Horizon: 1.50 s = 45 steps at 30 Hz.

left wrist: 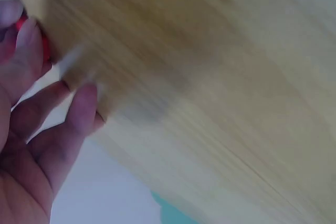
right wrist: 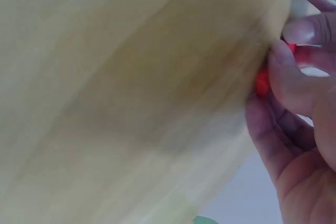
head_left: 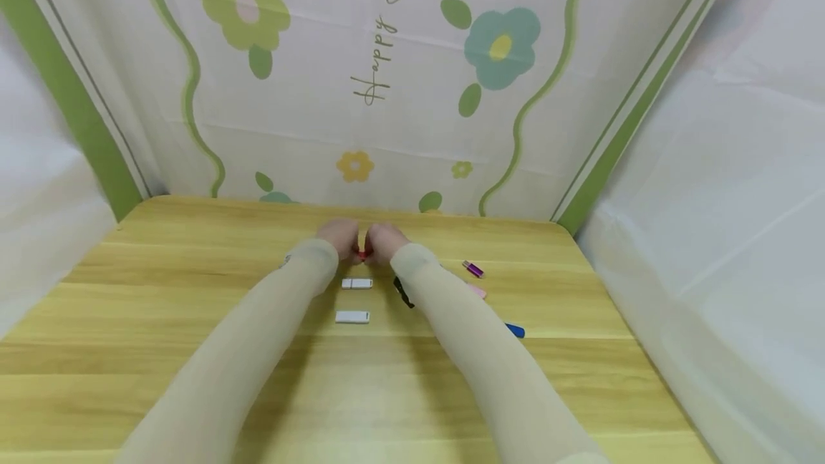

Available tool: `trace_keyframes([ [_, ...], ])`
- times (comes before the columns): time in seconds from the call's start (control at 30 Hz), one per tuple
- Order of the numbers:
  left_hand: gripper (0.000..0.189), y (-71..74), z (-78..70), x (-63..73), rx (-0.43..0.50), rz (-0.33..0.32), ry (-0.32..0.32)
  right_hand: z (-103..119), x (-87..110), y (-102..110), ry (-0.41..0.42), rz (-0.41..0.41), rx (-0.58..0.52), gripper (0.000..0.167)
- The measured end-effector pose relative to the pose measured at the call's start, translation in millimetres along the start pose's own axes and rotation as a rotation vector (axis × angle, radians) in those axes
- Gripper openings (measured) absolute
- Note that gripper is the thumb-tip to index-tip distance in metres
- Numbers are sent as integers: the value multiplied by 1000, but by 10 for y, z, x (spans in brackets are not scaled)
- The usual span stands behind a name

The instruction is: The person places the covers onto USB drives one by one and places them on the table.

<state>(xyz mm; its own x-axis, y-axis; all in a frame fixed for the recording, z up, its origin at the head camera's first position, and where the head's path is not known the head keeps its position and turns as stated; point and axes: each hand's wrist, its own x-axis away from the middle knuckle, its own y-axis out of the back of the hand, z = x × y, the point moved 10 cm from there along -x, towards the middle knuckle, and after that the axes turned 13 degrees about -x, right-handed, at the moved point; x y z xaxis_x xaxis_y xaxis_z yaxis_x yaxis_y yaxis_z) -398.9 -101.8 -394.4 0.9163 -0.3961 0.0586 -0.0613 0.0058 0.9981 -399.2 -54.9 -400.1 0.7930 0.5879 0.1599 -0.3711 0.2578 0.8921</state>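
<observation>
My two hands meet near the far edge of the table, on either side of a small red USB stick. The left hand pinches one end of it, and in the left wrist view its thumb lies over the red body while other fingers are spread. From the other side the right hand pinches it between thumb and fingers. In the right wrist view red shows beside the thumb; the rest is hidden by fingers. Just nearer than the hands lies a white USB stick, with a second white stick below it.
Beside the right forearm lie a black stick, a purple USB stick, a pink one and a blue one, some partly covered by the sleeve. A silvery item shows by the left sleeve. A flowered curtain hangs behind the table.
</observation>
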Motion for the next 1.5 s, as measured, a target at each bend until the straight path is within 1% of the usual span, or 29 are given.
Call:
trace_keyframes([
  [0.1,15,-121,85,-38,57,33,-33,24,4,-28,8,51,46,14],
  [0.17,21,-167,128,-59,86,54,-38,29,22,-26,9,74,64,20],
  [0.23,24,-197,146,-86,93,69,-54,19,54,-1,9,87,63,26],
  [0.3,27,-231,169,-114,91,91,-65,-51,55,4,-6,95,56,31],
  [0.37,30,-277,208,-144,79,122,-65,-101,115,77,-23,114,44,35],
  [0.43,35,-312,240,-160,75,168,-49,-174,171,176,-35,132,57,36],
  [0.47,37,-314,252,-160,77,189,-36,-208,200,242,-38,138,71,36],
  [0.53,41,-279,227,-155,88,218,-23,-235,292,427,-23,140,122,33],
  [0.6,43,-187,133,-148,89,223,-41,-315,333,572,-17,129,171,30],
  [0.63,43,-138,70,-151,83,217,-60,-344,362,641,-14,125,190,29],
  [0.67,43,-83,-1,-153,83,213,-71,-388,397,701,-23,124,198,28],
  [0.77,41,88,-270,-187,52,173,-147,-506,530,840,-57,138,191,28],
  [0.9,38,270,-623,-235,21,137,-219,-653,692,929,-72,159,224,27],
  [1.0,36,328,-822,-283,2,121,-250,-821,748,937,-77,150,227,25],
  [1.1,33,308,-926,-342,-20,100,-261,-959,790,904,-100,140,182,23],
  [1.23,30,245,-994,-407,-16,76,-250,-1065,894,826,-148,139,165,19],
  [1.3,30,213,-1007,-429,-4,76,-233,-1110,935,798,-170,124,169,17],
  [1.37,30,176,-1009,-461,-3,76,-216,-1167,958,778,-194,92,168,17],
  [1.47,31,98,-998,-506,1,87,-187,-1274,955,737,-227,34,162,19],
  [1.5,31,72,-997,-516,-5,91,-179,-1315,953,701,-239,29,163,20],
])
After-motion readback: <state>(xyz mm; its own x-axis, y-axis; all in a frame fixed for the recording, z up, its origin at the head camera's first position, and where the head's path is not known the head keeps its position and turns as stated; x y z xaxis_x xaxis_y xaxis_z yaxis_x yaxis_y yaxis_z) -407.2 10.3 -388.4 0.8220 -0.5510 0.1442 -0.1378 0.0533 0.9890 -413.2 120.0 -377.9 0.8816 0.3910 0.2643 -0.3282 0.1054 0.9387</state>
